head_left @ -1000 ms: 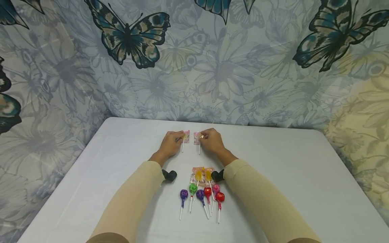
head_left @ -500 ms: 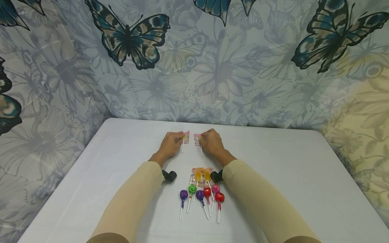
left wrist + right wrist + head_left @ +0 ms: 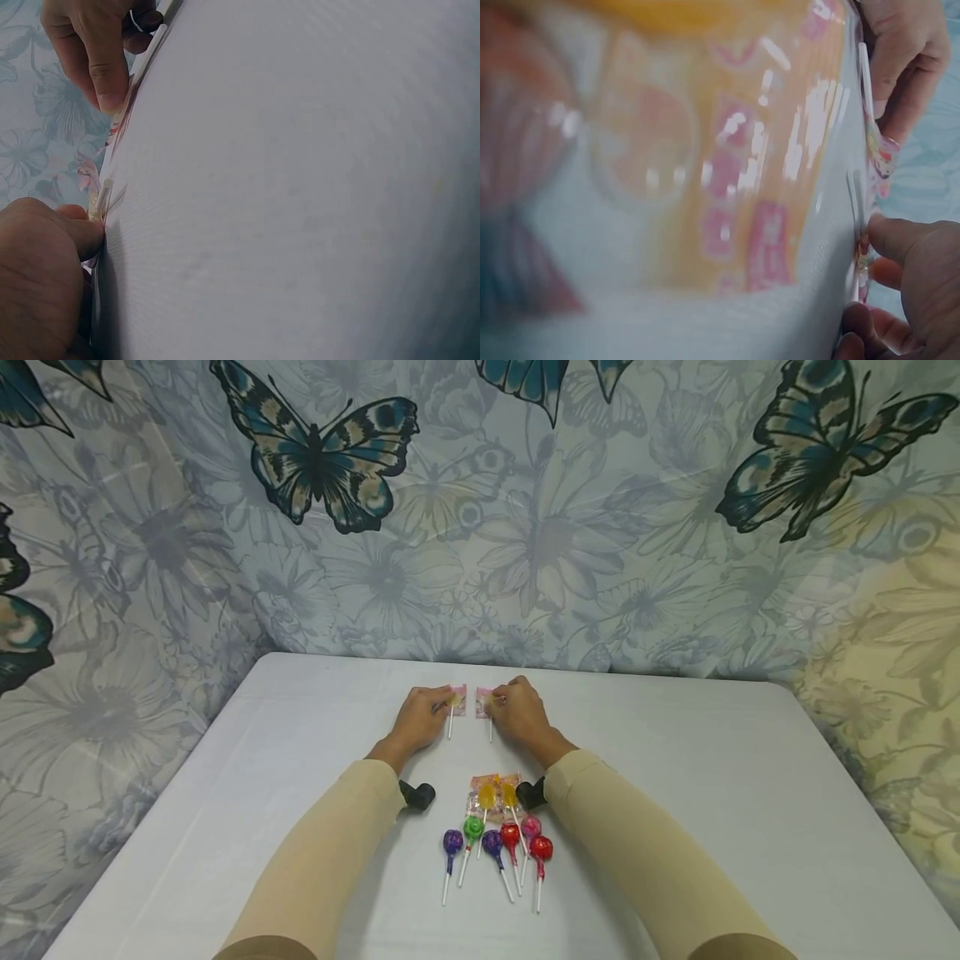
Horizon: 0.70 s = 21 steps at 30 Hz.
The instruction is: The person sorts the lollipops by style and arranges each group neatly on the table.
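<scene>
Near the far edge of the white table, my left hand (image 3: 418,718) pinches a lollipop in a clear pink-printed wrapper (image 3: 460,700), its white stick pointing toward me. Just to the right, my right hand (image 3: 522,713) pinches a similar lollipop (image 3: 482,703), partly covered by the fingers. A narrow gap separates the two wrappers. In the left wrist view the left thumb and finger hold the wrapped candy (image 3: 96,206) low at the table. The right wrist view shows the right hand (image 3: 934,274) with its thumb on the other wrapper.
Nearer me on the table (image 3: 675,793) lie two yellow lollipops (image 3: 487,796) in clear wrappers. Below them are several round lollipops: purple (image 3: 452,841), green (image 3: 473,828), red (image 3: 541,847) and pink. A printed butterfly cloth (image 3: 540,552) stands behind the table.
My right hand has shifted slightly left with its lollipop, whose stick swung a little and straightened. The left hand stays nearly still.
</scene>
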Each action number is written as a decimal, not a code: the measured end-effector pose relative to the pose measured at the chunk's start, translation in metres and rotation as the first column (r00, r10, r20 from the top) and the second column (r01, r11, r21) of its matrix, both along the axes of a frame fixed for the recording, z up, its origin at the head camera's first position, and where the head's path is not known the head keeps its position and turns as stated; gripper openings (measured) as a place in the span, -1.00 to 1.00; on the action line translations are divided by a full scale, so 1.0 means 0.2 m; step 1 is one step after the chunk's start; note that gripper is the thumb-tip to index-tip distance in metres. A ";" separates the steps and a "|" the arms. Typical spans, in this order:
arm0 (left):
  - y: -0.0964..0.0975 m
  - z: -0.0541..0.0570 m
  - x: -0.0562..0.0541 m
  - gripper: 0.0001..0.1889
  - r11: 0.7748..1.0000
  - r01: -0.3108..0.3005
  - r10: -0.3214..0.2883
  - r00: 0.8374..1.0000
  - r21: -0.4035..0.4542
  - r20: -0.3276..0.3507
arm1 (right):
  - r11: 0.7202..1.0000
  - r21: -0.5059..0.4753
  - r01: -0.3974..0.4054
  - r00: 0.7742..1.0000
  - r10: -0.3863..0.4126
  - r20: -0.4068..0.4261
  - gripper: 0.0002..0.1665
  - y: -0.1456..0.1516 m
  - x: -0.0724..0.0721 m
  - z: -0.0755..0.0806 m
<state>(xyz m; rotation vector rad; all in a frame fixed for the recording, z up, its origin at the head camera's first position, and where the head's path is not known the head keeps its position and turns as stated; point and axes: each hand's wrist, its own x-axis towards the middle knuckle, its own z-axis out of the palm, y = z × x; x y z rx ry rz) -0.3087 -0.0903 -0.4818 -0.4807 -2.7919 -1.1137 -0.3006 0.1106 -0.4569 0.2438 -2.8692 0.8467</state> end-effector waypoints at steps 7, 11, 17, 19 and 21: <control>0.00 0.00 -0.01 -0.66 1.000 0.001 -0.001 1.000 -0.005 0.006 | 1.000 0.021 0.003 1.000 -0.003 0.011 -0.64 -0.02 -0.02 0.00; 0.01 0.01 0.00 -0.65 1.000 -0.009 0.010 1.000 -0.012 0.026 | 1.000 0.015 0.015 1.000 -0.015 0.026 -0.63 -0.02 -0.02 0.00; 0.00 0.01 0.01 -0.66 1.000 -0.011 0.011 1.000 0.003 0.017 | 1.000 0.007 0.016 0.999 -0.016 0.040 -0.60 -0.02 -0.01 0.01; 0.00 0.01 0.01 -0.66 1.000 -0.009 0.009 1.000 0.005 0.014 | 1.000 -0.012 0.016 0.999 -0.016 0.046 -0.60 -0.01 -0.01 0.02; 0.00 0.01 0.01 -0.65 1.000 -0.008 0.008 1.000 0.000 0.012 | 0.999 -0.038 0.019 0.998 -0.017 0.054 -0.60 0.00 0.00 0.04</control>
